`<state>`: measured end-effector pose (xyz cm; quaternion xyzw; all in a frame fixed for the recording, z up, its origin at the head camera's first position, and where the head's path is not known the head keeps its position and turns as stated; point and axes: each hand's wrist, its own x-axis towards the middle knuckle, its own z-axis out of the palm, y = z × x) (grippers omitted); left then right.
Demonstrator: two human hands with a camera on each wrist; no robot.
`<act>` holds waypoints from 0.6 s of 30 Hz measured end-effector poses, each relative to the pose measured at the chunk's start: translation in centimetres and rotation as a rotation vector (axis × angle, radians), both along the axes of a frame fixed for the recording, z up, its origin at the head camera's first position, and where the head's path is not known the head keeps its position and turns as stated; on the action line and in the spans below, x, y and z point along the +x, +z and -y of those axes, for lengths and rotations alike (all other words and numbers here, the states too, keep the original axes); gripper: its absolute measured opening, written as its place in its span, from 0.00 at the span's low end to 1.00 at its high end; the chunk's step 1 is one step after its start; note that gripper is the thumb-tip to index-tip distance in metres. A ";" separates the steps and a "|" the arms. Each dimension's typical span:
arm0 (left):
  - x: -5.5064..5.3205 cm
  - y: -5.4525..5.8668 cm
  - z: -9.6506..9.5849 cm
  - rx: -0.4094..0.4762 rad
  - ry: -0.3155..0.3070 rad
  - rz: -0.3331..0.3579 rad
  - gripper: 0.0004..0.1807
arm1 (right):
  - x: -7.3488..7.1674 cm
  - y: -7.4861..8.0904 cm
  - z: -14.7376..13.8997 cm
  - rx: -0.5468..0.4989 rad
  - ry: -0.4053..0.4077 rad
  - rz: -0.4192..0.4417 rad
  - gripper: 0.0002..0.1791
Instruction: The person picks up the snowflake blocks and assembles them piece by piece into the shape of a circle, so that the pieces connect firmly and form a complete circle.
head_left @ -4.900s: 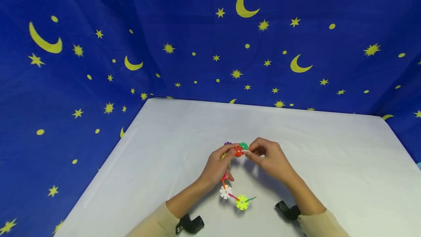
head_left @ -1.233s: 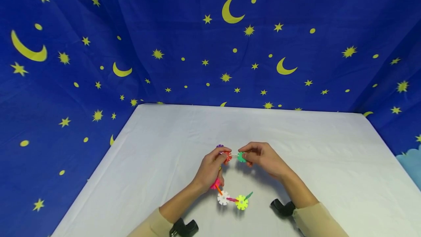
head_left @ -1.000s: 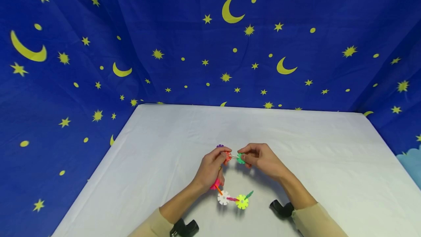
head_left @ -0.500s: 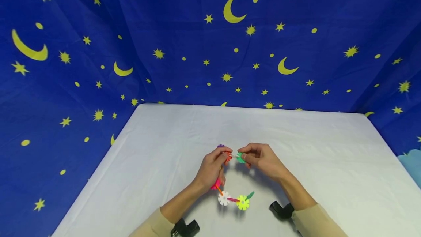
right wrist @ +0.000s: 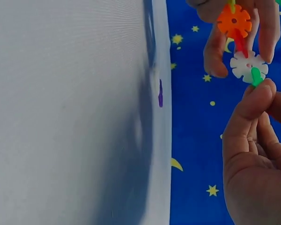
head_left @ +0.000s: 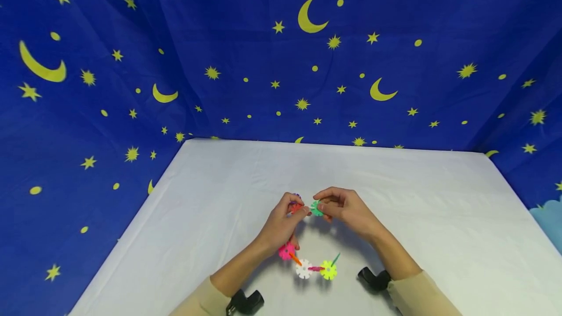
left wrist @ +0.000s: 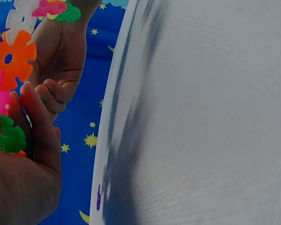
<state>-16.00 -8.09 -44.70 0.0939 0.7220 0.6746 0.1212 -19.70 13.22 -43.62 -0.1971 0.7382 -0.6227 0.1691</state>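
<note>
**Both hands pinch the top of a snowflake-disc chain**

In the head view your 2 hands meet just below the centre of the frame, above the white tablecloth. Your left hand has its fingers curled round the upper end of a chain of plastic snowflake discs, and your thumb and forefinger pinch an orange disc there. Your right hand pinches a green disc between thumb and fingers, right beside the orange one; whether the 2 discs touch is too small to tell.

The chain runs down from your left hand toward the lower centre of the frame: a pink disc sits just under your left palm, then a white disc and a yellow-green disc lie on the cloth between your forearms. A small green piece sticks up from the yellow-green one.

In the right wrist view, at the upper right, your thumb and finger grip a green piece edge-on against a white disc, with the orange disc above it in the other hand's fingers.

A blue backdrop with yellow moons and stars fills the upper half of the head view. 2 black wrist mounts show at the bottom edge.
</note>
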 end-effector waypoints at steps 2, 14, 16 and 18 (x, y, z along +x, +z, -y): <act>-0.1 0.1 0.1 0.018 0.006 0.015 0.18 | -0.2 -0.1 0.1 -0.019 -0.004 0.015 0.20; -0.9 0.8 1.3 0.088 0.141 -0.001 0.14 | -2.1 -1.9 0.9 0.384 0.062 -0.374 0.13; -1.0 0.8 1.3 0.093 0.151 -0.006 0.14 | -2.0 -1.8 1.3 0.511 0.130 -0.525 0.15; -1.0 0.8 1.3 0.095 0.153 -0.003 0.14 | -1.9 -1.7 1.7 0.619 0.214 -0.633 0.18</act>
